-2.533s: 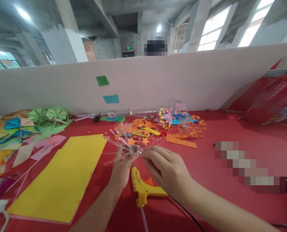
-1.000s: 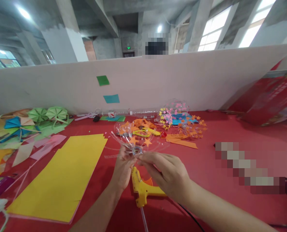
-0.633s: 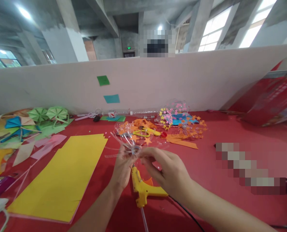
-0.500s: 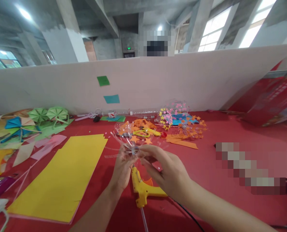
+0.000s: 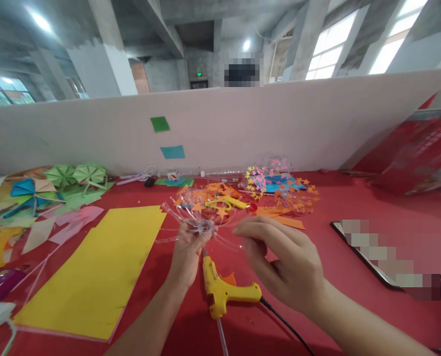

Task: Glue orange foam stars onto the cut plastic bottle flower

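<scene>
My left hand (image 5: 190,247) is closed around the neck of a clear plastic bottle piece (image 5: 205,227) cut into thin strips that fan outward. Orange paper stars (image 5: 198,207) show among the upper strips. To the right, my right hand (image 5: 283,262) is curled, thumb and fingers drawn together near the strip ends. Whether a strip lies between those fingers is hidden. Just below the hands a yellow hot glue gun (image 5: 218,291) lies on the red table, a clear glue stick (image 5: 222,336) coming out of its rear.
Yellow paper sheets (image 5: 94,272) cover the left side. Farther back lie orange paper stars (image 5: 220,190), yellow-handled scissors (image 5: 220,203) and star-decorated plastic pieces (image 5: 296,195). A phone (image 5: 368,257) rests at right. The glue gun's black cord (image 5: 287,324) runs toward the front edge.
My right hand has moved right, away from the bottle neck, to the strip ends. My left hand still holds the bottle piece in nearly the same spot.
</scene>
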The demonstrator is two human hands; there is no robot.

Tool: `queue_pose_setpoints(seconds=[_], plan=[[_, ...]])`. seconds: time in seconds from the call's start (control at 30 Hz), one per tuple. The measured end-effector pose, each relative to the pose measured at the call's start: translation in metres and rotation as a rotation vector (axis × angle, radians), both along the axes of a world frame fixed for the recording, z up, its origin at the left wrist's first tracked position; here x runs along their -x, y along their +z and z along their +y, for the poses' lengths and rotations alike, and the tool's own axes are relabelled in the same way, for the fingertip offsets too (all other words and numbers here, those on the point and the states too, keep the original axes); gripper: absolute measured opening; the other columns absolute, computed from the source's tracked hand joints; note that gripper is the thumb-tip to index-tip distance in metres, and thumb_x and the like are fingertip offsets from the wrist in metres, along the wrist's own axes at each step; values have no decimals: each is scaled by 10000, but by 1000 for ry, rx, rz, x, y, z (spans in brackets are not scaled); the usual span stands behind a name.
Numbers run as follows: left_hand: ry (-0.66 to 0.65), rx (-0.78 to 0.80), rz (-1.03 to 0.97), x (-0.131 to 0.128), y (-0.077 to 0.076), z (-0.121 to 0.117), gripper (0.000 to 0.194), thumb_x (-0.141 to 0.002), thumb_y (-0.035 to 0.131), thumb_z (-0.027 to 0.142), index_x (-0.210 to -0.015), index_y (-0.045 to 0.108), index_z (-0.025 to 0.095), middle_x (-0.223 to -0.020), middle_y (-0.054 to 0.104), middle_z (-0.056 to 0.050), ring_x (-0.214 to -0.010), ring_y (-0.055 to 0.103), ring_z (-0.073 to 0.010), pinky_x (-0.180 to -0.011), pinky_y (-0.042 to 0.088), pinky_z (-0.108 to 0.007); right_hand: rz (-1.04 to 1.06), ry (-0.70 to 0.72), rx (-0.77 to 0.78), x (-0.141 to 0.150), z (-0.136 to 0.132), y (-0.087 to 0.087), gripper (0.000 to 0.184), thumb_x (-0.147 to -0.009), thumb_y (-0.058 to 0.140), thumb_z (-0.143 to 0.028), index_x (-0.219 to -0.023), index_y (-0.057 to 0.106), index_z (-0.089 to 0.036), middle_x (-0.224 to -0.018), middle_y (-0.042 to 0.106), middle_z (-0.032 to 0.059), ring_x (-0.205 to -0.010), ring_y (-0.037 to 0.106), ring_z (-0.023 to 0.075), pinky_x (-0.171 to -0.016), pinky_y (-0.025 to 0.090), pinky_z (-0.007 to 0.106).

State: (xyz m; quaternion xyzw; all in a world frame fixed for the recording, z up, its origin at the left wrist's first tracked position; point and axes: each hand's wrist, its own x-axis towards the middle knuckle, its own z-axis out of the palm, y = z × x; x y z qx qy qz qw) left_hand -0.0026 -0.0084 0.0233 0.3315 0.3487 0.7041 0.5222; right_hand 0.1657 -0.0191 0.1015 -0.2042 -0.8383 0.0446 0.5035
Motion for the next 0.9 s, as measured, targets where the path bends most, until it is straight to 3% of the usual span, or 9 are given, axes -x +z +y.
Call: queue_pose_setpoints(seconds=[0.13, 0.23, 0.37, 0.47, 0.57, 0.63, 0.77, 0.9], plan=[[19, -1, 4, 2, -1, 2, 342, -642, 747, 143, -860, 490, 209, -798, 692, 40, -771, 664, -123, -778, 479, -263, -216, -53, 107, 4, 4, -1, 215, -822, 412, -94, -835, 611, -172, -537, 544, -32, -425, 431, 76, -420, 322, 188], [33, -6, 11, 4, -2, 3, 363, -630, 757, 163, -868, 487, 211, -827, 699, 26, -824, 679, -163, -818, 481, -311, -267, -87, 149, 6, 4, -3, 211, -823, 422, -123, -794, 626, -164, -479, 499, -44, -394, 377, 71, -413, 284, 189], [40, -28, 32, 5, -4, 4, 364, -637, 751, 179, -891, 493, 215, -854, 699, 17, -874, 679, -183, -861, 473, -351, -130, -164, 252, 3, 14, -4, 168, -836, 454, -180, -772, 609, -170, -550, 536, -27, -441, 423, 72, -445, 312, 190], [47, -21, 39, 5, -4, 4, 369, -633, 751, 181, -884, 483, 217, -854, 696, 21, -840, 684, -175, -875, 471, -364, -20, -162, 507, 1, 35, -9, 207, -843, 477, -264, -667, 545, -180, -533, 491, -35, -450, 445, 80, -430, 323, 192], [53, -6, 51, 5, -5, 4, 381, -621, 757, 168, -860, 466, 222, -836, 693, 26, -817, 684, -170, -865, 477, -360, 196, -99, 813, 1, 57, -18, 172, -803, 540, -357, -780, 489, -195, -602, 498, -46, -463, 488, 94, -399, 382, 200], [57, 6, 65, 5, -6, 4, 385, -619, 761, 165, -860, 466, 224, -845, 690, 24, -830, 677, -166, -860, 477, -353, 291, -35, 910, 1, 64, -22, 292, -757, 600, -423, -877, 452, -202, -773, 536, -14, -509, 533, 103, -387, 427, 219], [53, 19, 90, 4, -10, 5, 385, -623, 765, 167, -866, 472, 222, -848, 687, 24, -830, 670, -155, -878, 465, -352, 301, 5, 888, 3, 63, -23, 406, -743, 627, -431, -1018, 447, -193, -1039, 542, 80, -653, 591, 121, -483, 512, 258], [61, -7, 95, 3, -13, 4, 365, -622, 763, 157, -866, 499, 225, -836, 685, 28, -816, 658, -148, -853, 486, -329, 260, 99, 890, 5, 59, -25, 322, -752, 591, -326, -1014, 465, -189, -949, 597, 67, -660, 600, 126, -566, 530, 288]])
